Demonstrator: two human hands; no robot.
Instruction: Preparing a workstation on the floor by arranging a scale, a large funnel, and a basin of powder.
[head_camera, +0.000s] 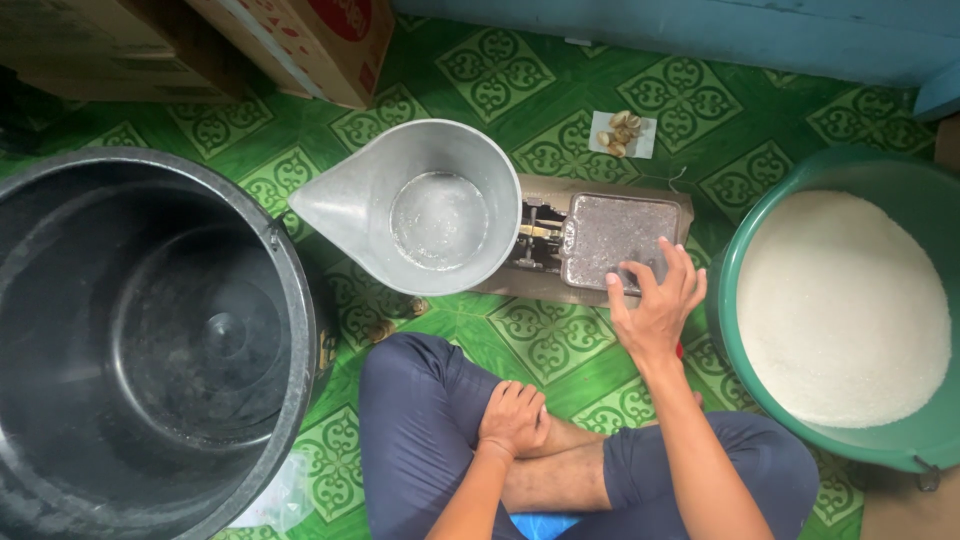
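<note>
I sit cross-legged on a green patterned floor. My right hand (655, 300) reaches forward, its spread fingers touching the near edge of the flat grey metal plate (615, 230) of a balance scale (545, 240). It grips nothing that I can see. A shiny metal scoop pan (420, 205) with a pointed spout sits on the scale's left side, with a thin white residue inside. My left hand (512, 418) rests on my left knee, fingers loosely curled, holding nothing.
A big black bucket (150, 330) stands at the left. At the right is a green basin (905, 445) full of white grains (840, 305). Small brown pieces lie on a white paper (620, 132) beyond the scale. Cardboard boxes (300, 40) sit at the back left.
</note>
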